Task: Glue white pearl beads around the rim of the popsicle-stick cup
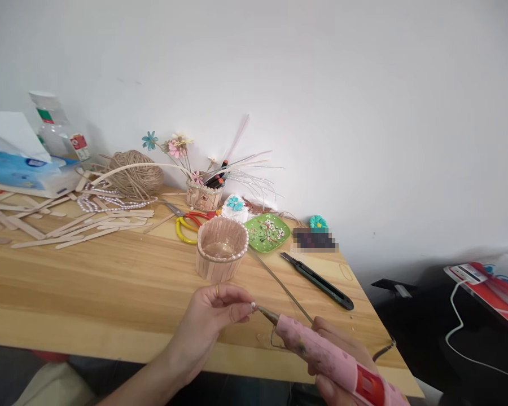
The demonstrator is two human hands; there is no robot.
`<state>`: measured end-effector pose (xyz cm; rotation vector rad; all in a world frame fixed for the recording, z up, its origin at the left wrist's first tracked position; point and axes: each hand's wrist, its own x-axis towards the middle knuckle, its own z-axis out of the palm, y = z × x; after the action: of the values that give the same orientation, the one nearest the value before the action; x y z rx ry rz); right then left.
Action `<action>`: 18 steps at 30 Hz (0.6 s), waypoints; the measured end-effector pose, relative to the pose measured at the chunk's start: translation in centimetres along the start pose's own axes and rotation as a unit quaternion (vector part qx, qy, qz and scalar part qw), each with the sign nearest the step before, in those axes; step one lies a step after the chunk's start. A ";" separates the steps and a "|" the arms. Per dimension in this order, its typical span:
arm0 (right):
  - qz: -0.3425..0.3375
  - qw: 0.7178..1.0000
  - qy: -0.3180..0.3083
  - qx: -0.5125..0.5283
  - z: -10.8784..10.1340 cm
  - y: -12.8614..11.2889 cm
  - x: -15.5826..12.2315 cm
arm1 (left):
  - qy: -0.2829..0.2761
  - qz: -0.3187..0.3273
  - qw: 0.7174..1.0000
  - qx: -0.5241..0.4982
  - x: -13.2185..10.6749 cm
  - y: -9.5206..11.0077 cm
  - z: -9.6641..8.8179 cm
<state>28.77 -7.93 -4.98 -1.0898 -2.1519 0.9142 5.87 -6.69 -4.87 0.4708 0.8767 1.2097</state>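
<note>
My left hand [215, 313] is closed in a pinch, a small white bead [253, 305] between thumb and fingertip. Wrapped around a pink hot glue gun [322, 352] is my right hand [342, 349]; the gun's metal nozzle points left, right beside the bead, and I cannot tell if they touch. Behind my left hand a small round container [220, 268] made of wooden sticks stands upright, with white pearls along its rim. A green dish [260, 246] next to it holds small white and red pieces.
A black utility knife [317, 280] lies near the right table edge. Scissors [182, 225], loose wooden sticks [84, 228], a pearl string [110, 203], twine ball [135, 175], pen holder [204, 197] and tissue pack [29, 175] line the back and left.
</note>
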 end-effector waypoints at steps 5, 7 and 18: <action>-0.019 0.999 0.011 -0.031 -0.4 -1.3 0.4 | -0.005 0.010 1.000 0.012 0.1 0.0 0.1; -0.043 0.998 0.016 -0.051 -0.5 -1.7 0.4 | -0.005 0.013 1.000 0.016 0.0 -0.1 0.2; -0.039 0.998 0.006 -0.052 -0.7 -1.1 0.2 | -0.019 0.015 0.999 0.030 0.0 -0.2 -0.1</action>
<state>28.66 -7.96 -3.68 -1.0493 -2.2363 0.7662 5.94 -6.77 -5.11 0.5560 0.8777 1.2007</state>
